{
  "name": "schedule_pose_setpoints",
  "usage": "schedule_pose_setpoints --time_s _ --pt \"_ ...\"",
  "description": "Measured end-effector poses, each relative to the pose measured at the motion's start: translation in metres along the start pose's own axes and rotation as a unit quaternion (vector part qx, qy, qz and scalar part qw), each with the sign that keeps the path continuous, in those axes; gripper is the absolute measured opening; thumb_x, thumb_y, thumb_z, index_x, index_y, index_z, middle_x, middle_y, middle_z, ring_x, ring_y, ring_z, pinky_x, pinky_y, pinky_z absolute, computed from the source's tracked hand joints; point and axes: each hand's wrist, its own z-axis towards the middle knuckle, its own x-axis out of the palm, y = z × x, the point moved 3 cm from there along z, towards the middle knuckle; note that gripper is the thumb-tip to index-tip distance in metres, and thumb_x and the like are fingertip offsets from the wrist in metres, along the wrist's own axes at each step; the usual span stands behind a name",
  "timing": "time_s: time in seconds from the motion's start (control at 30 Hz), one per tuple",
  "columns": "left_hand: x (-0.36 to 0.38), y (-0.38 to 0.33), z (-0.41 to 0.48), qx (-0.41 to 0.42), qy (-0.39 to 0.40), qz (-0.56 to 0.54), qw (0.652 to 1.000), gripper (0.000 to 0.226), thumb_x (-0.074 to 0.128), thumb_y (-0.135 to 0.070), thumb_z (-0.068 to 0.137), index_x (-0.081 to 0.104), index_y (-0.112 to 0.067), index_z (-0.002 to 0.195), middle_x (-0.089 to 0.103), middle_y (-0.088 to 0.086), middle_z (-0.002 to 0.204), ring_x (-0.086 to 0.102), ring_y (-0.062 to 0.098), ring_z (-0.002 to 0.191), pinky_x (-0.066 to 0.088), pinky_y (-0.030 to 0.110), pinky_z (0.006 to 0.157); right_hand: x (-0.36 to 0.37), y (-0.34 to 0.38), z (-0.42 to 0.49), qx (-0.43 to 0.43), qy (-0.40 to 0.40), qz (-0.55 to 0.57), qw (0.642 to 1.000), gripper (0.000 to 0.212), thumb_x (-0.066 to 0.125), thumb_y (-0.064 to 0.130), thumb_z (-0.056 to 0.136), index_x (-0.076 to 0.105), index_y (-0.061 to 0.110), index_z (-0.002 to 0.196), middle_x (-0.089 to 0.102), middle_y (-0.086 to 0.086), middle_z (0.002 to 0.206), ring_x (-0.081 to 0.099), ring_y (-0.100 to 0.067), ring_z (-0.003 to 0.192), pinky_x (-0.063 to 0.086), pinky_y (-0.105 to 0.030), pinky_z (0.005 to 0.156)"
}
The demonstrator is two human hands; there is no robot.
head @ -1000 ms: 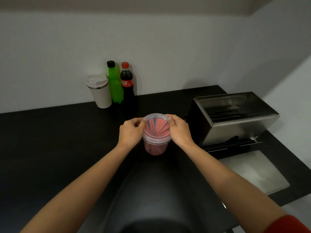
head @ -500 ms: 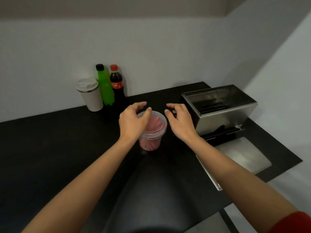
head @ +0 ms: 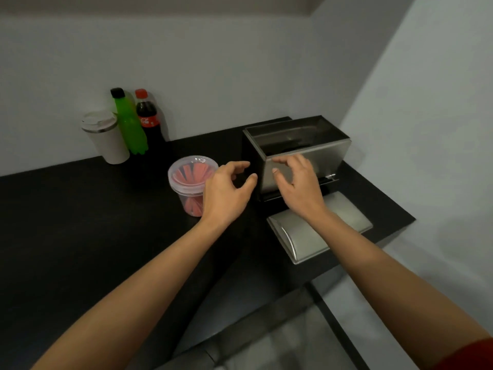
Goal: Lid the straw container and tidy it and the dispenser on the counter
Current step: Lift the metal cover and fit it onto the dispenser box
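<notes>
Lidding: looks done; a clear lid (head: 192,163) sits on the straw container (head: 190,182), though whether it is snapped down all round I cannot tell.
Tidying: judged still to do; the container stands out in the open on the black counter (head: 80,222), and the dispenser (head: 296,153) has its top open, with its metal cover (head: 320,236) lying flat in front of it.
Left hand (head: 226,193): empty, fingers loosely curled and apart, hovering between container and dispenser, just in front of the container's right side.
Right hand (head: 296,188): empty, fingers spread and bent, raised before the dispenser's front face; contact cannot be told.
Container look: a small round clear plastic tub, upright, packed with red straws standing inside.
Container place: left of the dispenser, in front of the cup (head: 105,137) and two bottles (head: 138,121) by the wall.
</notes>
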Motion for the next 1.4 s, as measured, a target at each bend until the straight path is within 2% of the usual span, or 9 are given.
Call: schedule_pose_setpoints --time_s 0.13,0.23,0.3,0.43,0.53,0.83,1.07,1.27,1.4 --pt "0.034 -0.016 -0.021 -0.021 0.006 -0.003 1.000 0.039 0.062 -0.037 0.083 0.060 -0.025 0.120 0.064 -0.006 0.117 0.057 0.005 0.103 0.047 0.022 0.083 -0.032 -0.034 -0.026 0.015 0.032 -0.042 0.999 0.028 0.055 0.024 0.088 0.060 0.014 0.113 0.057 -0.004 0.111 0.048 -0.019 0.107 0.039 -0.033 0.093" --pt "0.061 -0.024 -0.037 -0.056 0.003 -0.017 0.998 0.036 0.065 -0.036 0.082 0.062 -0.026 0.117 0.064 -0.009 0.110 0.057 0.002 0.097 0.040 0.011 0.074 -0.050 -0.065 -0.041 0.045 0.064 -0.070 0.995 0.031 0.055 0.026 0.088 0.059 0.014 0.116 0.055 -0.006 0.114 0.047 -0.023 0.110 0.039 -0.040 0.096" --pt "0.076 -0.024 -0.048 -0.081 0.001 -0.027 0.996 0.035 0.066 -0.034 0.082 0.062 -0.025 0.116 0.064 -0.010 0.107 0.057 0.002 0.097 0.038 0.008 0.071 -0.060 -0.085 -0.050 0.062 0.086 -0.086 0.991 0.034 0.055 0.028 0.087 0.057 0.014 0.118 0.054 -0.007 0.118 0.046 -0.025 0.114 0.037 -0.041 0.098" --pt "0.107 -0.027 -0.065 -0.123 0.023 -0.010 0.992 0.045 0.068 -0.033 0.082 0.058 -0.020 0.123 0.061 -0.002 0.118 0.056 0.010 0.106 0.046 0.024 0.086 -0.080 -0.125 -0.060 0.093 0.150 -0.105 0.979 0.038 0.054 0.028 0.087 0.054 0.015 0.122 0.050 -0.008 0.125 0.042 -0.026 0.118 0.036 -0.042 0.100" --pt "0.122 -0.025 -0.070 -0.161 0.063 0.043 0.984 0.059 0.070 -0.033 0.079 0.048 -0.019 0.132 0.051 0.005 0.130 0.047 0.020 0.120 0.042 0.032 0.094 -0.086 -0.145 -0.059 0.122 0.174 -0.112 0.971 0.042 0.055 0.029 0.086 0.052 0.015 0.125 0.047 -0.010 0.128 0.039 -0.027 0.121 0.035 -0.041 0.100" --pt "0.144 -0.008 -0.071 -0.221 0.104 0.102 0.964 0.068 0.072 -0.030 0.078 0.039 -0.018 0.137 0.042 0.009 0.137 0.037 0.026 0.128 0.037 0.033 0.095 -0.079 -0.179 -0.055 0.219 0.211 -0.119 0.945 0.059 0.059 0.032 0.083 0.038 0.012 0.135 0.037 -0.015 0.136 0.034 -0.032 0.125 0.034 -0.042 0.101" --pt "0.154 -0.001 -0.072 -0.215 0.105 0.102 0.966 0.077 0.072 -0.027 0.078 0.032 -0.016 0.143 0.040 0.008 0.143 0.035 0.026 0.132 0.036 0.035 0.102 -0.072 -0.202 -0.049 0.294 0.219 -0.083 0.927 0.065 0.053 0.039 0.087 0.030 0.009 0.140 0.039 -0.017 0.139 0.032 -0.036 0.129 0.030 -0.042 0.102" --pt "0.156 0.002 -0.073 -0.210 0.094 0.108 0.967 0.078 0.074 -0.029 0.075 0.035 -0.015 0.141 0.046 0.008 0.139 0.043 0.026 0.126 0.041 0.035 0.097 -0.069 -0.213 -0.040 0.333 0.178 -0.089 0.922 0.065 0.052 0.041 0.086 0.035 0.005 0.138 0.043 -0.021 0.136 0.034 -0.037 0.128 0.028 -0.040 0.104" --pt "0.156 0.004 -0.075 -0.195 0.102 0.118 0.968 0.080 0.076 -0.033 0.074 0.036 -0.014 0.141 0.045 0.010 0.143 0.043 0.026 0.129 0.042 0.036 0.101 -0.071 -0.223 -0.035 0.390 0.131 -0.024 0.911 0.059 0.052 0.038 0.087 0.042 0.003 0.134 0.047 -0.019 0.136 0.041 -0.035 0.126 0.033 -0.042 0.106"
